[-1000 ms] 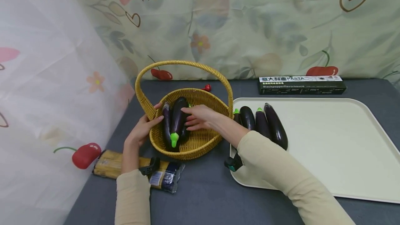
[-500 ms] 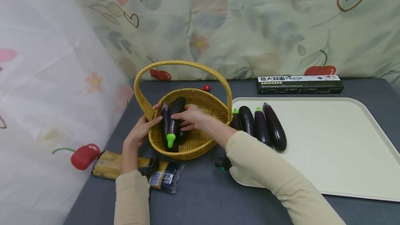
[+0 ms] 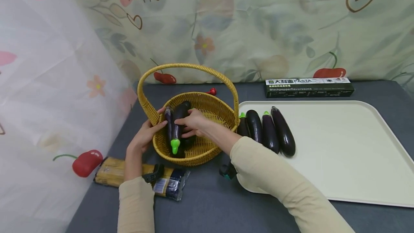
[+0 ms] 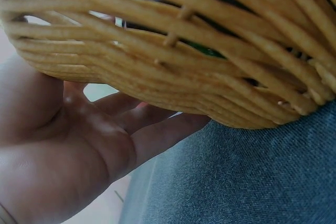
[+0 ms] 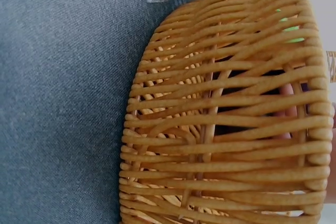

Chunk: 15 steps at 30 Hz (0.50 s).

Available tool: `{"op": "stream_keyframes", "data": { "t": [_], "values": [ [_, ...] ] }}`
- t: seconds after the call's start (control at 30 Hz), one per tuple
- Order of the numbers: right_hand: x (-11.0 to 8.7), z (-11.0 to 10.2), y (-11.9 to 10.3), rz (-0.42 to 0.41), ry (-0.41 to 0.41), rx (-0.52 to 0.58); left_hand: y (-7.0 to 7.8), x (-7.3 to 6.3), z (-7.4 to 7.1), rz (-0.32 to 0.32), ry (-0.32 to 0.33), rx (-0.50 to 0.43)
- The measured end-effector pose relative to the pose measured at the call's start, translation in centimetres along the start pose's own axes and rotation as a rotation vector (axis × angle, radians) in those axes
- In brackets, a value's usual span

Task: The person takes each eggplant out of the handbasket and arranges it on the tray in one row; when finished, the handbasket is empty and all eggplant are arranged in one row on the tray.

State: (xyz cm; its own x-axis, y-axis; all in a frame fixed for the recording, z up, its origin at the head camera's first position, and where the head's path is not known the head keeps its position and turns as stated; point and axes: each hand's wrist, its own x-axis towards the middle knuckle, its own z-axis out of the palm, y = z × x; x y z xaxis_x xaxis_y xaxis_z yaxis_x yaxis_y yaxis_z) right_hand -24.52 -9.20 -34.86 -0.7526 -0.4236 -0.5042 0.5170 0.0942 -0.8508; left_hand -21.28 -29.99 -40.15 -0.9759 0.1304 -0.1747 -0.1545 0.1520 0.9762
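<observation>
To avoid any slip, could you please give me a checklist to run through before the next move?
1. Basket upright: ok.
2. Left hand holding the basket's side: ok.
3. Right hand on the green-tipped eggplant inside: ok, thumb over it.
4. Firmness of that hold: cannot tell.
5. Tray eggplants lying side by side: ok.
6. Left forearm clear of the packet: cannot tell, they overlap in view.

Free gap beneath basket handle (image 3: 187, 65)

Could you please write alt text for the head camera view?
A person's right hand grips a green-stemmed eggplant inside a wicker basket whose side the left hand holds. Four eggplants lie on a cream tray at right, a pasta box behind it.
</observation>
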Motion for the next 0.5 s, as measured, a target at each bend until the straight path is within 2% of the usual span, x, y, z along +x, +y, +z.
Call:
{"op": "stream_keyframes", "data": {
  "t": [0.33,0.5],
  "values": [
    [0.17,0.35,0.26,-0.014,0.009,0.027,-0.03,-0.07,-0.03,0.002,-0.003,0.000],
    [0.15,0.05,0.37,-0.020,-0.012,0.037,0.09,-0.19,0.02,-0.001,-0.004,0.005]
  ]
}}
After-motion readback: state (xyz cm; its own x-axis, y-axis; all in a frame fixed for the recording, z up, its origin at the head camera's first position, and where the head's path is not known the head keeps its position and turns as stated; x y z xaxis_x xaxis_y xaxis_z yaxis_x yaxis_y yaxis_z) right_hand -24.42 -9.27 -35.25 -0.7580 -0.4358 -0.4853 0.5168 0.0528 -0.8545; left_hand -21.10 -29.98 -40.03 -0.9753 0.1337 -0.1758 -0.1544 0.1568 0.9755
